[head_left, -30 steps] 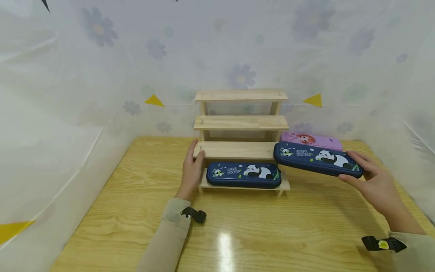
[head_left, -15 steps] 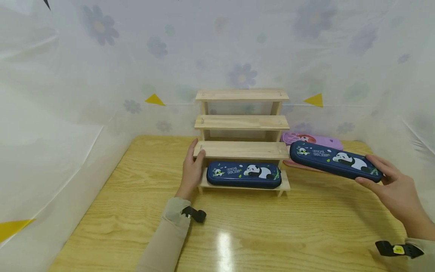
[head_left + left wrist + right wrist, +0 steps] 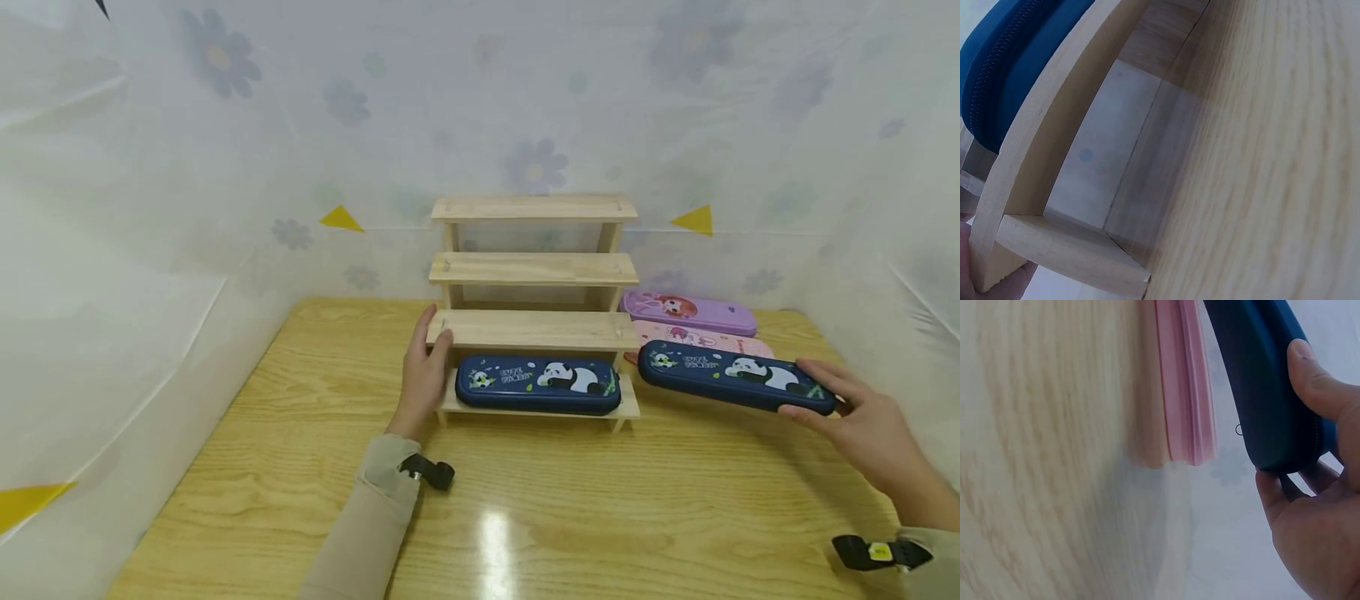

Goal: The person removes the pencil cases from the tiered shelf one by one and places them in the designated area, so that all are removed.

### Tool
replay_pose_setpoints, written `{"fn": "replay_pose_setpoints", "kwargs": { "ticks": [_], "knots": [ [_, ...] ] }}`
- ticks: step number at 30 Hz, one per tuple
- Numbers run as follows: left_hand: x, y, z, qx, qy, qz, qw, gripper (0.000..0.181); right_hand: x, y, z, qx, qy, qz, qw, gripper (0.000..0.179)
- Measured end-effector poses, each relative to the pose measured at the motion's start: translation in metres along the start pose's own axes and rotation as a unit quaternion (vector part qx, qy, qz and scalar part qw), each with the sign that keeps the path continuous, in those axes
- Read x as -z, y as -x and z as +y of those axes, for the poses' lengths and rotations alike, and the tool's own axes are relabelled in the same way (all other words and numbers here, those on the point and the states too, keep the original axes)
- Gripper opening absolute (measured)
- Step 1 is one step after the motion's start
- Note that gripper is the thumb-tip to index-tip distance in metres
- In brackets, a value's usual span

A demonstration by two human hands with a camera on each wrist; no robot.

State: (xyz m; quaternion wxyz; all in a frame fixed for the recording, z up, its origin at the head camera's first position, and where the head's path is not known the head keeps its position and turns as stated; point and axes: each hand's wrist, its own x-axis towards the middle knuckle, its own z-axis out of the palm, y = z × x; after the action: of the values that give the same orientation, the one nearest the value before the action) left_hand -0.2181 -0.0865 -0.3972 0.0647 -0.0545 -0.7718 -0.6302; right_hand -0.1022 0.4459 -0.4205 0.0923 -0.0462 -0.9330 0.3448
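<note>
A dark blue panda pencil case (image 3: 738, 377) is held by its right end in my right hand (image 3: 862, 429), off the table to the right of the wooden stepped stand (image 3: 532, 328). Thumb and fingers pinch that end, as the case (image 3: 1266, 394) in the right wrist view shows too. My left hand (image 3: 423, 371) grips the left end of the stand's second step from the bottom. A matching panda pencil case (image 3: 537, 386) lies on the lowest step. In the left wrist view, fingertips (image 3: 1013, 284) curl around a wooden board end beneath a blue zipped case (image 3: 1016, 69).
Behind the held case, a purple pencil case (image 3: 690, 312) with a red-haired girl and a pink pencil case (image 3: 712, 340) lie at the table's back right. The wood-grain table (image 3: 315, 433) is walled by white flower-patterned sheeting (image 3: 480, 108).
My right hand has carried the panda case rightward off the stand's edge, then lowered it slightly, uncovering the pink case behind. The left hand has stayed on the stand.
</note>
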Motion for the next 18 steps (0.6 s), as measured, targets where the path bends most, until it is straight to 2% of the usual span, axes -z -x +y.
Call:
{"fn": "replay_pose_setpoints", "kwargs": {
  "ticks": [3, 9, 18],
  "knots": [
    [0.000, -0.002, -0.001, 0.000, 0.005, 0.002, 1.0000, 0.054, -0.003, -0.003, 0.003, 0.000, 0.008, -0.020, 0.9998, 0.080],
    [-0.001, -0.003, -0.002, 0.006, 0.011, 0.002, 0.9999, 0.053, -0.009, -0.006, 0.004, 0.010, 0.023, -0.026, 0.9993, 0.080],
    [0.000, -0.001, 0.001, 0.000, -0.001, 0.000, 1.0000, 0.054, -0.014, -0.006, 0.005, 0.019, 0.007, -0.058, 0.9981, 0.077]
  ]
}}
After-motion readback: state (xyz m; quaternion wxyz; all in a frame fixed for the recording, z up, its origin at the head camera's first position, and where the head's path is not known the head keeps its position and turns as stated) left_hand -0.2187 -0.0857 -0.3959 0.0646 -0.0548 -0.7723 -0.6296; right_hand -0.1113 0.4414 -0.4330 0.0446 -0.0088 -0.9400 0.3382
